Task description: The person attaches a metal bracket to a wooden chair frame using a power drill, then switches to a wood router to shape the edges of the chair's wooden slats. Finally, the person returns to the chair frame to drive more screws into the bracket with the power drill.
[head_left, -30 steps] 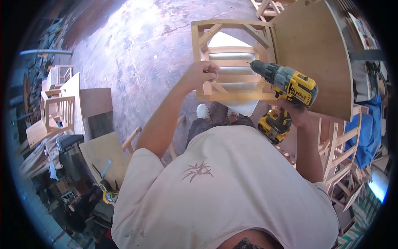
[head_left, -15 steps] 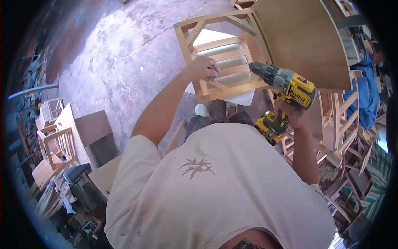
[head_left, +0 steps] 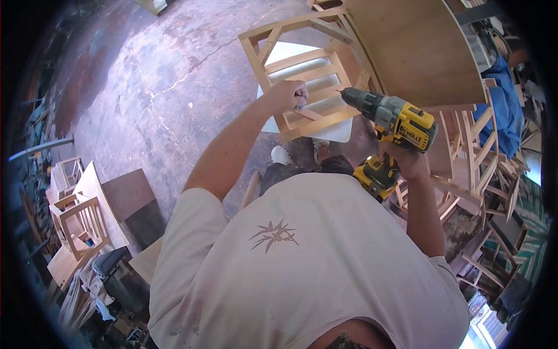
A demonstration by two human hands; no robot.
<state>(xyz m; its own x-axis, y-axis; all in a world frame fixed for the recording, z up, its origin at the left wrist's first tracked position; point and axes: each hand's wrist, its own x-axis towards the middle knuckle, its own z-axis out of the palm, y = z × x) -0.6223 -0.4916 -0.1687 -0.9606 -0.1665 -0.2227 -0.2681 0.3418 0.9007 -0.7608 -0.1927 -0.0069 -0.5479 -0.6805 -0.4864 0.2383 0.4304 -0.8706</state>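
Note:
My right hand [head_left: 402,160] is wrapped round the grip of a yellow and black cordless drill [head_left: 407,125]. The thin bit in its chuck points left, over the frame of a wooden chair [head_left: 334,119]. That chair has corner braces and several slats, and its open underside faces me. My left hand [head_left: 289,96] is closed in a fist above the chair's near left side. A small bit of something shows below its fingers, but I cannot tell what it is. Below the slats lies a white sheet [head_left: 343,134].
A broad plywood panel [head_left: 418,52] adjoins the chair on the right. Other wooden chairs [head_left: 479,145] and a blue cloth [head_left: 501,110] stand farther right. On the left are another small chair [head_left: 78,224] and leaning boards [head_left: 133,189]. The concrete floor [head_left: 168,87] is stained and cracked.
The drill has shifted slightly left and down in view, its bit still over the chair frame. My left fist stays above the chair's left side. The whole view has moved a little.

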